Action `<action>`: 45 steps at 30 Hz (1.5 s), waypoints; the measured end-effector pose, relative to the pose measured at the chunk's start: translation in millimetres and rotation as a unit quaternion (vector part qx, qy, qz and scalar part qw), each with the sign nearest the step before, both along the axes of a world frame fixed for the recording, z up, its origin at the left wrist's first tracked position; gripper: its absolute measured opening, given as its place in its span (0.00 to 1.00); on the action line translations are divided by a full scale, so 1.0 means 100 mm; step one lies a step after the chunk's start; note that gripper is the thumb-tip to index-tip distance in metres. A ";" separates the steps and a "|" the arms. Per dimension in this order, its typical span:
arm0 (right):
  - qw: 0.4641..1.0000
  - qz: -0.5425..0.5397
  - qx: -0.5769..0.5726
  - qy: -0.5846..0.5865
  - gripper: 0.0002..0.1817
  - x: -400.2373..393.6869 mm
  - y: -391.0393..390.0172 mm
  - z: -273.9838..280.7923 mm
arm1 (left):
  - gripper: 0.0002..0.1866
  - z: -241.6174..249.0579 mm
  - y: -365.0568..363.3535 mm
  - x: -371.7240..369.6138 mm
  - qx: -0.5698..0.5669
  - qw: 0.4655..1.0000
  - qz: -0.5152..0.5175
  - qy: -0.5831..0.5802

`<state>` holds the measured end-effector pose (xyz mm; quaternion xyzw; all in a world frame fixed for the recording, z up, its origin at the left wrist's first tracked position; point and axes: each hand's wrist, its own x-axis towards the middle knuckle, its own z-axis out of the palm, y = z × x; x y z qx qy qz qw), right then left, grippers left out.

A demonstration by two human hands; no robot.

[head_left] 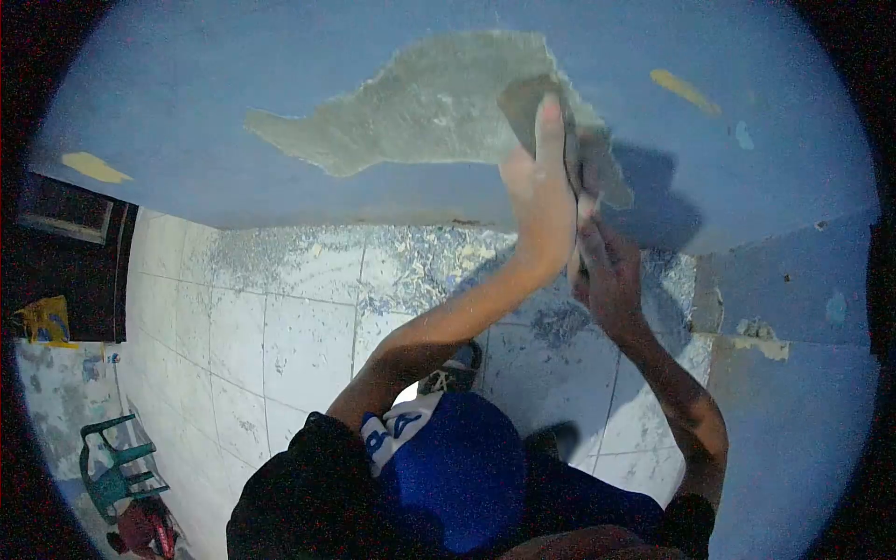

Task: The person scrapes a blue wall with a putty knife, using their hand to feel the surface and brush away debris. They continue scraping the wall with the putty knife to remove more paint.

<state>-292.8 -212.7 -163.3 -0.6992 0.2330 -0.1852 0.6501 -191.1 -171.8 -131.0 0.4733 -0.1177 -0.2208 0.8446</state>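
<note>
My left hand (546, 191) is closed on a flat brown-grey piece (530, 105), its thumb lying along the piece, which rests against the wall. The piece lies over the right part of a bare grey patch (439, 103) in the blue wall (280, 56). Just below and to the right, my right hand (609, 275) is closed near the lower end of what my left hand holds. Whether it grips the same piece or another thing is hidden by the fingers.
Paint flakes (439, 266) litter the white tiled floor (308, 355) along the wall's foot. A blue side wall (793, 411) stands at right. At lower left are a green chair (117, 457), a person (145, 527) and a dark doorway or cabinet (70, 271).
</note>
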 end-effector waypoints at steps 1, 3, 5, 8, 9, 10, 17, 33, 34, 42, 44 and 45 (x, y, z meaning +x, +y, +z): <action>1.000 0.003 -0.019 -0.006 0.20 0.04 -0.04 0.04 | 0.31 0.01 -0.06 -0.03 -0.006 0.999 0.048 -0.003; 0.999 0.010 -0.032 -0.006 0.24 0.03 -0.06 0.08 | 0.30 0.06 -0.13 0.05 -0.035 0.988 0.118 -0.097; 0.999 0.031 -0.022 -0.006 0.25 0.04 -0.08 0.14 | 0.30 0.20 -0.09 0.09 -0.070 0.986 0.104 -0.108; 0.999 0.040 0.000 0.017 0.25 -0.03 -0.03 0.06 | 0.30 0.06 0.02 0.01 0.057 0.998 0.023 0.003; 0.999 0.037 -0.006 0.012 0.24 -0.03 -0.04 0.04 | 0.30 0.04 -0.01 0.00 -0.009 0.999 0.030 -0.018; 0.999 0.034 -0.011 0.008 0.23 -0.03 -0.05 0.01 | 0.29 0.00 -0.05 0.01 -0.013 0.998 0.055 -0.040; 0.999 0.038 -0.016 -0.027 0.17 -0.02 -0.04 -0.02 | 0.28 0.11 0.03 0.02 0.029 0.997 0.035 -0.063; 1.000 0.009 -0.024 0.013 0.24 -0.04 -0.05 0.20 | 0.28 0.25 -0.19 -0.06 -0.077 0.965 0.227 -0.102; 1.000 0.016 -0.013 -0.007 0.23 -0.02 -0.07 0.20 | 0.27 0.21 -0.17 -0.03 -0.068 0.981 0.156 -0.088; 1.000 0.006 -0.028 -0.005 0.24 -0.06 -0.08 0.10 | 0.28 0.08 -0.14 -0.01 -0.019 0.990 0.107 -0.092; 1.000 -0.005 -0.021 0.010 0.24 -0.06 -0.05 0.18 | 0.28 0.09 -0.10 0.01 -0.055 0.996 0.050 -0.046; 1.000 -0.006 -0.023 0.009 0.25 -0.03 -0.05 0.23 | 0.28 0.06 -0.12 -0.01 -0.038 0.996 0.072 -0.046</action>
